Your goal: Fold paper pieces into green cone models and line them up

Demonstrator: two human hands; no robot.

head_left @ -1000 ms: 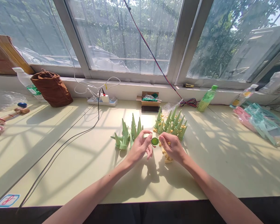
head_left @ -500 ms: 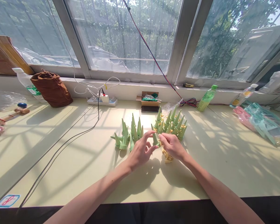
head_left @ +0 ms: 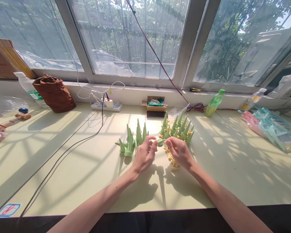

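Observation:
Between my two hands a small green cone [head_left: 161, 142] lies tilted nearly sideways above the table. My left hand [head_left: 144, 155] is closed in a pinch at its left end, fingers partly covering it. My right hand [head_left: 180, 152] is also pinched, its fingertips close to the cone's other end; what they hold is hidden. Below the right hand is a loose heap of small yellow pieces [head_left: 175, 165]. Behind that hand stands a cluster of green cones [head_left: 183, 124] with yellow bits around them. Another group of green cones [head_left: 129, 147] stands left of my left hand.
Further back are a small open carton [head_left: 156, 106], a dark phone [head_left: 156, 114] and a power strip [head_left: 106, 106] with a black cable. A green bottle [head_left: 214, 103] and plastic bags [head_left: 269, 126] are at right. A brown pouch [head_left: 54, 94] stands at left.
The green cone has gone from upright to nearly sideways. My left hand has shifted slightly left, its fingers now more closed. My right hand stays almost in place.

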